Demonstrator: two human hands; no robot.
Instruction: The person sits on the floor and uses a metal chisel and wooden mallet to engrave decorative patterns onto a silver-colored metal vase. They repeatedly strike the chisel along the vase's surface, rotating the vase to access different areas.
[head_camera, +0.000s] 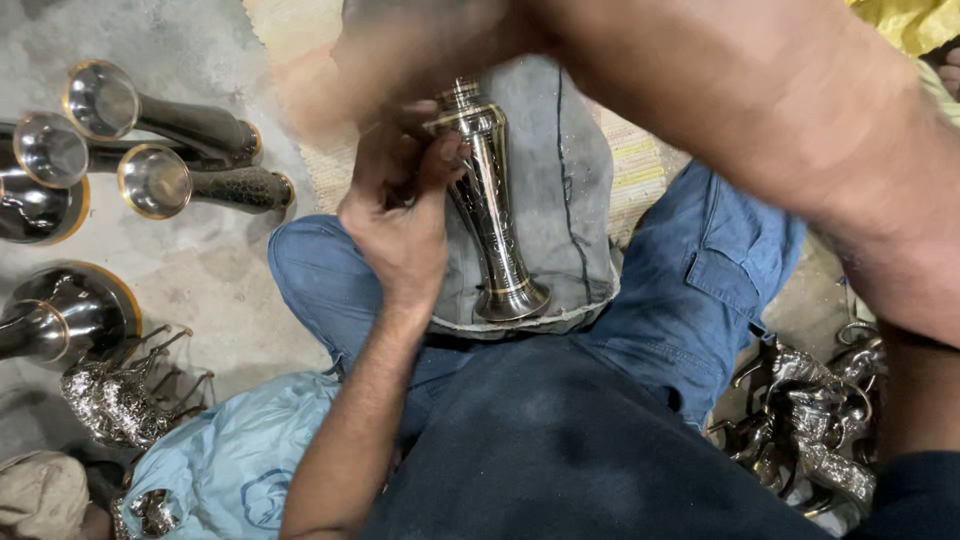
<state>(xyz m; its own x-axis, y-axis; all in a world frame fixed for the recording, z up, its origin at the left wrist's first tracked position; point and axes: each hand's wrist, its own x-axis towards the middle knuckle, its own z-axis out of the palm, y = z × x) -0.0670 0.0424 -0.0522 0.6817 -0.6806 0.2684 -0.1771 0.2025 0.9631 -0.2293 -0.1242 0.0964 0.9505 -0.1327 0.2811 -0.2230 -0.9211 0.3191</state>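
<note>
A shiny metal vase (490, 205) with a flared foot and gold bands lies on a grey cloth (565, 170) over my lap. My left hand (400, 215) grips the vase near its upper body, thumb against the metal. My right hand (400, 50) is blurred at the top of the view, just above the vase's top end, and my forearm crosses the upper right. Whether my right hand holds anything is not clear.
Several finished trumpet-shaped metal vases (160, 130) lie on the concrete floor at left. A silver ornate piece (115, 400) and a light blue plastic bag (230, 460) lie at lower left. More silver ornate parts (810, 420) are piled at lower right. A woven mat (640, 165) lies under my legs.
</note>
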